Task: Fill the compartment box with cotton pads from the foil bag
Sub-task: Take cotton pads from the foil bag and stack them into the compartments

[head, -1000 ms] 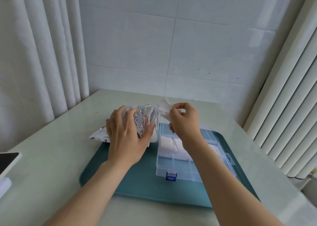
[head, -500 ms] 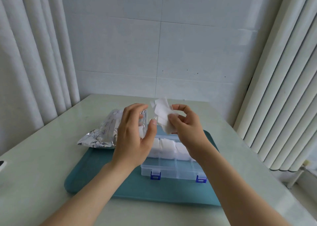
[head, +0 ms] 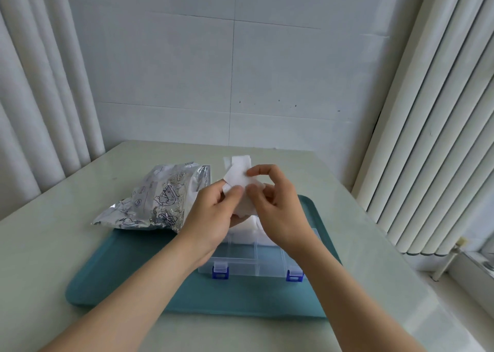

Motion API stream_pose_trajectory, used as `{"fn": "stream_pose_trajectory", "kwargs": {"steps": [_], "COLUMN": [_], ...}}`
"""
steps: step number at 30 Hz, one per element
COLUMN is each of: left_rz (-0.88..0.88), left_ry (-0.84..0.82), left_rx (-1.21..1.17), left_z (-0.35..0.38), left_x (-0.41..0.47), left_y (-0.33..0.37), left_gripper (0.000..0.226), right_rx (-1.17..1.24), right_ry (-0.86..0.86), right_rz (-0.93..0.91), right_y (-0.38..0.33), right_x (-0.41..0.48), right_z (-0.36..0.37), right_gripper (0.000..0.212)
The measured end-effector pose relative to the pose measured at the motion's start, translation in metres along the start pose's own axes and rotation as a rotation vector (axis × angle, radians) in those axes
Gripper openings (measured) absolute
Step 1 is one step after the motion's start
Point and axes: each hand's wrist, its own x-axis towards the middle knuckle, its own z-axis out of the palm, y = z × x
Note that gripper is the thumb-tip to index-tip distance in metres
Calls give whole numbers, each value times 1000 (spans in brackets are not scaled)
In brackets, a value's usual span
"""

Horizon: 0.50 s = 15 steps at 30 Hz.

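The left hand [head: 211,212] and right hand [head: 275,207] meet above the clear compartment box [head: 256,261], fingers [head: 260,170] of both pinching a few white cotton pads [head: 239,176] between them. The box sits on a teal tray [head: 133,271] on the desk [head: 53,244], the foil bag [head: 160,199] lying beside it at the left.

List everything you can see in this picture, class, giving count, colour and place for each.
bag: one, silver foil, on the table, near edge over the tray's far left corner
held pads: a few, white, above the box
stored pads: several, white, in the box's far compartments
box: one, clear, on the tray
latches: two, blue, box's near wall
tray: one, teal, on the table
table: one, pale
curtains: white, both sides
left hand: pinches held pads
right hand: pinches held pads
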Motion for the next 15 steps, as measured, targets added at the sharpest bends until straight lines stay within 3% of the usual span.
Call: {"fn": "stream_pose_trajectory", "kwargs": {"steps": [8, 15], "left_rz": [30, -15], "left_ry": [-40, -107], "left_rx": [131, 3], "left_z": [-17, -22], "left_x": [-7, -8], "left_y": [7, 12], "left_gripper": [23, 25], "right_rx": [-303, -108], "right_ry": [208, 259], "right_rz": [-117, -48], "right_y": [-1, -7], "right_x": [-3, -3], "right_z": [7, 6], "right_gripper": [7, 5]}}
